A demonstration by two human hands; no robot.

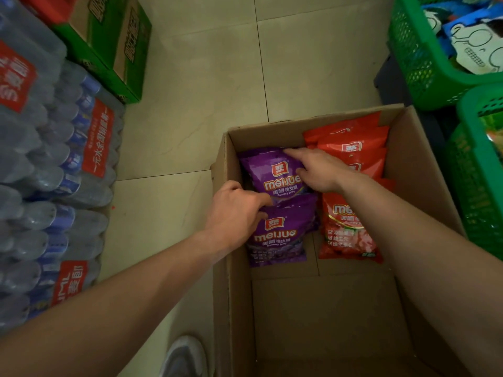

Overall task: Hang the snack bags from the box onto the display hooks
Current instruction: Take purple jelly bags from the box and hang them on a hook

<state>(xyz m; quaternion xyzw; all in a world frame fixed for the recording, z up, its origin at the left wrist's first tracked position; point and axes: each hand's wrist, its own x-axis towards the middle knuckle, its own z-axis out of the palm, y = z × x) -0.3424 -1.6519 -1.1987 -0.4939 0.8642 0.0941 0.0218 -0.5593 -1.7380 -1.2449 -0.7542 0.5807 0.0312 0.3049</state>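
An open cardboard box stands on the floor. Inside it lie purple snack bags on the left and red snack bags on the right. My left hand reaches into the box and grips the left edge of the purple bags, thumb on top, between the upper bag and a lower purple bag. My right hand grips the upper purple bag at its top right, index finger stretched along its top edge. No display hooks are in view.
Shrink-wrapped packs of water bottles are stacked along the left, with green cartons behind them. Green plastic baskets holding packaged goods stand at the right. Tiled floor lies beyond the box. My shoe shows at the bottom.
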